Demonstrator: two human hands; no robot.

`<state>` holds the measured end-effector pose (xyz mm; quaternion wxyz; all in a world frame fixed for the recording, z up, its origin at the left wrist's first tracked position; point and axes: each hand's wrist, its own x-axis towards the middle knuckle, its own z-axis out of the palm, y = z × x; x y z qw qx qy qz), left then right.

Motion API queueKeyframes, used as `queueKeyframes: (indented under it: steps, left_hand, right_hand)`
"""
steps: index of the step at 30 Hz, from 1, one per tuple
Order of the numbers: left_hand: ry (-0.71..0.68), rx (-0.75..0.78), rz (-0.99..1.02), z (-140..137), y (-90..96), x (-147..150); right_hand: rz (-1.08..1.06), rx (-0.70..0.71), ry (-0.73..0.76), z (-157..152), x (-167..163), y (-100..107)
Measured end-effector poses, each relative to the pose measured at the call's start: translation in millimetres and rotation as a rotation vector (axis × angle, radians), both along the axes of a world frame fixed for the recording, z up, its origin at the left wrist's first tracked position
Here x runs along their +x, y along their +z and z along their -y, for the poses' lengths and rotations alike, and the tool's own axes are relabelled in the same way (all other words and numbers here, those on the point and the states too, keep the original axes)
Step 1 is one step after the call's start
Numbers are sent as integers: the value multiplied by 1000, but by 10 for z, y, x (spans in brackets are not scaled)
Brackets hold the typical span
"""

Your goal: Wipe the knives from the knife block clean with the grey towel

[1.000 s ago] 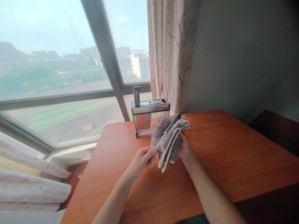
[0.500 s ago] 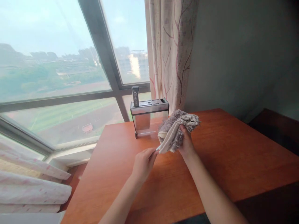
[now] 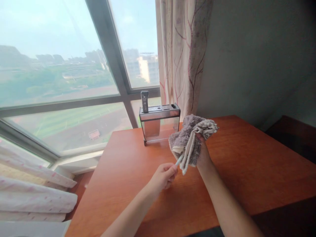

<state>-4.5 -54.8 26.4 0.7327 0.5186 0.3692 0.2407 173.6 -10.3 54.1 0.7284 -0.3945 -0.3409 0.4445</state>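
My right hand (image 3: 203, 151) is closed around a bunched grey-brown towel (image 3: 187, 131) with a pale folded edge, held above the table. My left hand (image 3: 164, 176) pinches a slim pale tool (image 3: 179, 160), and the far part of that tool is hidden in the towel's folds, so its kind is unclear. Behind the towel, a see-through knife block (image 3: 160, 110) with a dark frame stands on the table. One knife (image 3: 144, 101) sits upright in its left slot, its dark handle sticking out and a broad blade showing through the front.
The reddish-brown wooden table (image 3: 118, 184) reaches from the window to the right side. A large window (image 3: 61, 72) in grey frames rises at the left and back. A patterned curtain (image 3: 182, 59) hangs behind the knife block; another curtain (image 3: 37, 197) lies at lower left.
Both hands have shifted a little to the right with the towel and the slim tool. More of the tool shows between my left fingers and the towel. The knife block stays in place.
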Motion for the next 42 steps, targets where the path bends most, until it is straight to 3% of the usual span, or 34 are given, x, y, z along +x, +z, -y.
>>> queueKeyframes:
  steps: [5,7,9,12,15,20,24,27,30,33,36,42]
  left_hand:
    - [314,861,-608,-71,-35,-72]
    - [389,1047,-796,-91,-1,-143]
    - [425,1127,-853,-111,29,-206]
    - [415,1103,-737,-144,39,-265]
    - [385,949,-511,-165,16,-255]
    - [340,411,-132,-138,-68,-96]
    - [173,-71,94,-113,-90,-33]
    - [31,-239,168,-112,-48,-84]
    - [-108,-312,183,-118,12,-155]
    - [-153,-282,140,-129,50,-178]
    - [-75,-136,40,-143,45,-143]
    - [308,735,-352,-166,-18,-113]
  right_hand:
    - [-204,50,-258,-92,-198,7]
    - [-205,76,-341,-90,-254,-6]
    - [-178,99,-373,-79,-282,-21]
    - [-88,119,-367,-68,-287,-39]
    - [-45,123,-333,-67,-267,-43]
    - [-128,105,-222,-78,-224,-34]
    - [-236,89,-109,-79,-220,-20]
    - [-307,58,20,-63,-201,-18]
    - [-384,16,117,-39,-149,-38]
    - [-433,-19,151,-35,-101,-58]
    - [-422,-14,107,-66,-76,-53]
    - [-364,-10,-157,-139,-56,-22]
